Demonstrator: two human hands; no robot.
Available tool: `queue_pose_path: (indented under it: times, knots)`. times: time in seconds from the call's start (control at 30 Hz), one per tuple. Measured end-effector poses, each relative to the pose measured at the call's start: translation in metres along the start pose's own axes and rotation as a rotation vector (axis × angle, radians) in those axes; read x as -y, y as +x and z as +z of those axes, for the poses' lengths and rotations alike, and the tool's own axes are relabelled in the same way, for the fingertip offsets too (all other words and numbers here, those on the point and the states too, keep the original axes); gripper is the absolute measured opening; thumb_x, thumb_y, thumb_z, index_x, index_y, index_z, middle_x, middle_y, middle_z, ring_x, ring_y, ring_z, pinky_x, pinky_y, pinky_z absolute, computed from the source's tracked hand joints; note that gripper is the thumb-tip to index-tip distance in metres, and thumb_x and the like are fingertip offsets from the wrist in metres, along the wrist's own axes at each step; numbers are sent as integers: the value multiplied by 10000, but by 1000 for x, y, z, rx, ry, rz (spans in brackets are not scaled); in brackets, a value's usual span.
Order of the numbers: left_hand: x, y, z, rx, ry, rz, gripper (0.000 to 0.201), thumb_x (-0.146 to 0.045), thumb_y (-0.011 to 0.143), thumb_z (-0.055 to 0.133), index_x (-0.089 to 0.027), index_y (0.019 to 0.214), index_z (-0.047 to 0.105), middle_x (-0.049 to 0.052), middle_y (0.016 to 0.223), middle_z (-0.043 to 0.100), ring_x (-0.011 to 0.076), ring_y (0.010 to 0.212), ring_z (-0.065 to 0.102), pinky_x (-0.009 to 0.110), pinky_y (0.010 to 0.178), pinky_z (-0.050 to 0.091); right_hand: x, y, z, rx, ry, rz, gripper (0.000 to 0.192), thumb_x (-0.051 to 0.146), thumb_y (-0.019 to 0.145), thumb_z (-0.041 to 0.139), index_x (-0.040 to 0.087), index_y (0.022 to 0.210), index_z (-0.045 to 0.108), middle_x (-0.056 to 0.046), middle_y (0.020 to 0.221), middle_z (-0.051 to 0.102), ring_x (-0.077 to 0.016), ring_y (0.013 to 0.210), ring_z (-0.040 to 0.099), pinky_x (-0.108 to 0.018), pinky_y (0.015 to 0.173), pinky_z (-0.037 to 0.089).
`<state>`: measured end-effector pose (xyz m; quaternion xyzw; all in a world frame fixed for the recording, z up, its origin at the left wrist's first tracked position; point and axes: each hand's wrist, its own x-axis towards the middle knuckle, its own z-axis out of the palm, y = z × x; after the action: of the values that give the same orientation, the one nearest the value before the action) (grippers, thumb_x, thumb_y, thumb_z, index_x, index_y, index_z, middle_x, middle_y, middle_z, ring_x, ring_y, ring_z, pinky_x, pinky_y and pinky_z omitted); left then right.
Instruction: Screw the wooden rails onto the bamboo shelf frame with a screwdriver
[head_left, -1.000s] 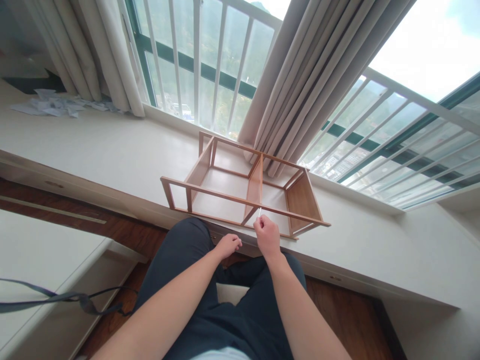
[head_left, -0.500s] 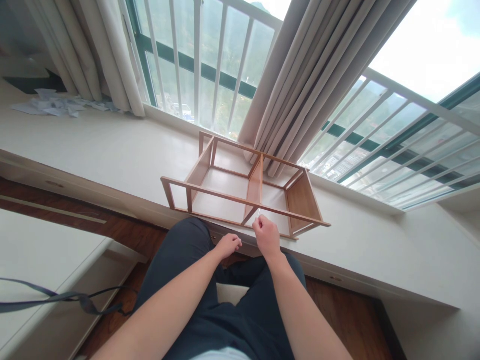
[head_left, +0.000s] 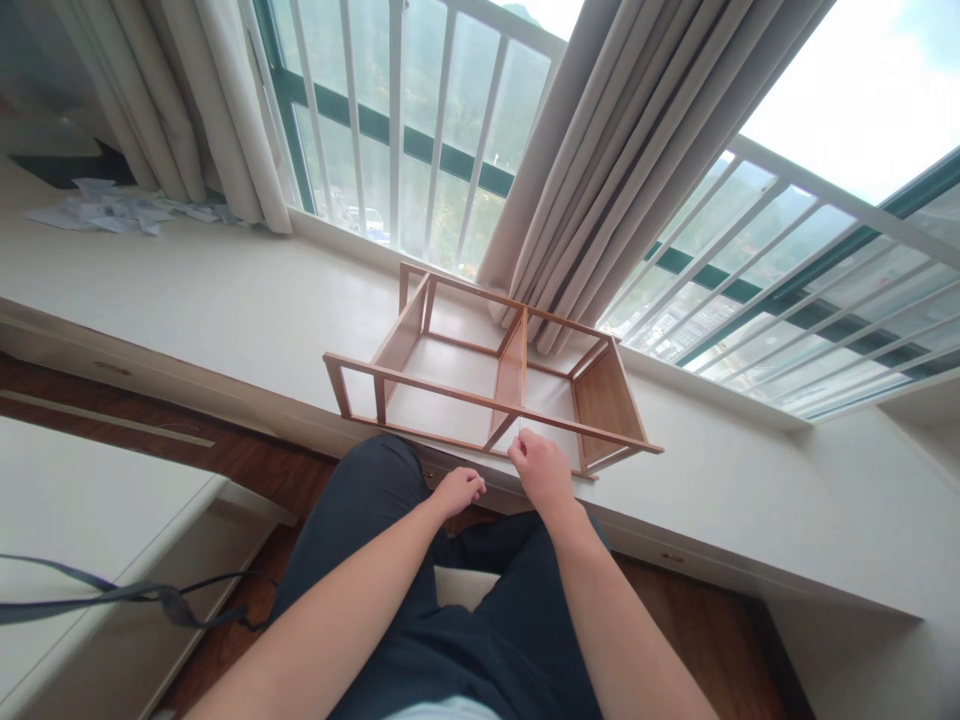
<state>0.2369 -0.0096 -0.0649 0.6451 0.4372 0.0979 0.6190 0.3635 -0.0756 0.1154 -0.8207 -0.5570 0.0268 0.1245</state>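
Observation:
A brown wooden shelf frame lies on its side on the white window ledge, with several open bays between its panels. My right hand is closed at the near long rail, beside the middle panel. A thin pale rod sticks up from its fingers toward the rail; its kind is too small to tell, and I cannot tell whether it touches the wood. Over my lap, in front of the ledge, my left hand is loosely curled, apart from the frame. Anything inside its fingers is hidden.
Grey curtains hang behind the frame, and barred windows run along the ledge. Crumpled papers lie at the far left. A dark strap trails off a white surface at lower left.
My right hand and forearm have shifted slightly, the wrist turning a little to the right. The wooden frame and my left hand stay where they were.

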Motion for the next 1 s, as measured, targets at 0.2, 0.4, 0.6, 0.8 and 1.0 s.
queue_pose_path:
  times: [0.2, 0.4, 0.6, 0.8, 1.0]
  knots:
    - [5, 3, 1, 2, -7, -1, 226, -269, 807, 529, -148, 744, 709, 21, 628, 642, 120, 521, 531, 234, 540, 418, 3, 4, -6, 52, -120, -58, 238, 256, 965, 516, 208, 768, 643, -10, 691, 603, -141, 606, 411, -308, 597, 154]
    - [1, 1, 1, 3, -13, -9, 221, -264, 811, 534, -145, 738, 704, 22, 635, 644, 117, 508, 520, 236, 533, 411, -2, 5, -8, 53, -112, -84, 242, 251, 964, 514, 208, 756, 629, -7, 679, 593, -140, 595, 400, -307, 597, 154]
    - [0, 0, -1, 9, 4, -9, 225, -264, 819, 532, -147, 741, 707, 25, 646, 651, 118, 512, 523, 234, 529, 400, -11, -1, 3, -27, 4, -79, 282, 252, 988, 463, 197, 720, 533, 1, 645, 527, -141, 589, 341, -308, 593, 143]
    - [2, 1, 0, 10, 13, 6, 234, -273, 819, 527, -144, 741, 707, 26, 641, 647, 123, 528, 534, 235, 540, 413, -15, -4, 19, -94, 275, -48, 337, 325, 997, 390, 216, 678, 390, 38, 576, 374, -144, 568, 298, -300, 590, 165]
    - [-1, -1, 0, 8, 15, 7, 238, -280, 808, 523, -148, 738, 708, 22, 635, 649, 118, 515, 528, 232, 542, 408, -13, -4, 33, -157, 584, 13, 395, 404, 993, 379, 228, 650, 298, 57, 559, 304, -135, 560, 316, -286, 576, 218]
